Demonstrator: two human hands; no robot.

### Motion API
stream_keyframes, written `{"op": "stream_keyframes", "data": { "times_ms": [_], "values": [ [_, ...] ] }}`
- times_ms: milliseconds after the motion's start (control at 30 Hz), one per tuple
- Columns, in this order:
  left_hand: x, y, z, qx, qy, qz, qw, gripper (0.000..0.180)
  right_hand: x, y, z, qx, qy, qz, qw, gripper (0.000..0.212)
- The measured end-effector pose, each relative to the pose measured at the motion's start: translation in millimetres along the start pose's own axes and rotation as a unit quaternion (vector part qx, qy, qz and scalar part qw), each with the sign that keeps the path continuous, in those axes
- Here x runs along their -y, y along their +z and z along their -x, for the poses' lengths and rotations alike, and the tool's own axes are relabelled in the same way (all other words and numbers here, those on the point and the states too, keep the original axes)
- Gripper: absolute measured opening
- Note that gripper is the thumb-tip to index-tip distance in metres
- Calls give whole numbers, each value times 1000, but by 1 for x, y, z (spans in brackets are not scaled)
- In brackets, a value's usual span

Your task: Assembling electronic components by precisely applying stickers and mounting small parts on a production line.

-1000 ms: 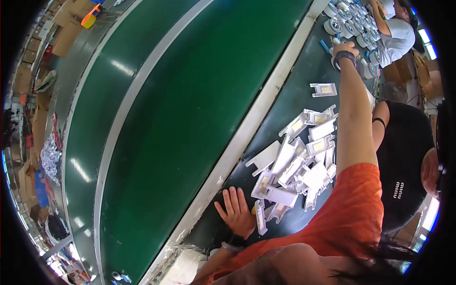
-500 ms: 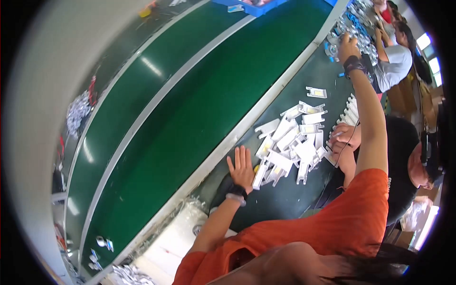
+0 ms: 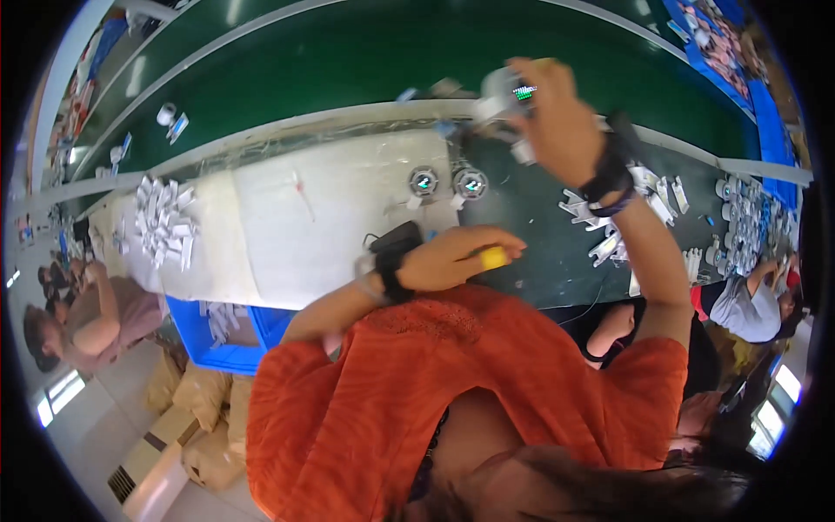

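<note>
Up over the conveyor's near edge, my right hand (image 3: pixel 561 122) is closed around a round white device (image 3: pixel 497 94) with a lit green and white display; motion blurs it. My left hand (image 3: pixel 448 259) hovers near the table's front edge, fingers stretched out and holding nothing. A yellow cover (image 3: pixel 494 257) sits on its thumb. Beyond it, two round devices with lit displays, one on the left (image 3: pixel 424 182) and one on the right (image 3: pixel 470 184), lie side by side where the white sheet meets the dark tabletop. A black object (image 3: pixel 396 237) lies beside my left wrist.
White plastic parts (image 3: pixel 657 196) are heaped on the right, partly behind my right forearm. Further right stand many round devices (image 3: pixel 748 217). Another white pile (image 3: pixel 165 226) lies left on the white sheet (image 3: pixel 296 244). A blue bin (image 3: pixel 222 355) stands below; people sit at both sides.
The view has swung left. My right hand has come from the far-right devices to the table's middle with one held. My left hand has left the spot beside the white parts pile.
</note>
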State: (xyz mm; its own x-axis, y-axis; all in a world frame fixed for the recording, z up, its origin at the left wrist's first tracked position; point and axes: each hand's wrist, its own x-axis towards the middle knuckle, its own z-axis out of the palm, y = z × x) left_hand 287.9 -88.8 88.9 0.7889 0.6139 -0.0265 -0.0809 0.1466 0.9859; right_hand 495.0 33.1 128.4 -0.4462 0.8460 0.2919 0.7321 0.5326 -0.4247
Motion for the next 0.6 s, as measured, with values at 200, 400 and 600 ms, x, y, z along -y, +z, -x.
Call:
{"op": "stream_keyframes", "data": {
  "times_ms": [200, 400, 600],
  "values": [
    [-16, -27, 158, -165, -51, 62, 983, 33, 124, 134, -21, 209, -156, -90, 961, 65],
    [31, -26, 191, -425, -81, 140, 891, 31, 104, 247, -13, 283, -219, 21, 934, 67],
    [48, -41, 162, -456, -92, 82, 881, 26, 72, 225, -12, 232, -183, -28, 955, 69]
  ]
}}
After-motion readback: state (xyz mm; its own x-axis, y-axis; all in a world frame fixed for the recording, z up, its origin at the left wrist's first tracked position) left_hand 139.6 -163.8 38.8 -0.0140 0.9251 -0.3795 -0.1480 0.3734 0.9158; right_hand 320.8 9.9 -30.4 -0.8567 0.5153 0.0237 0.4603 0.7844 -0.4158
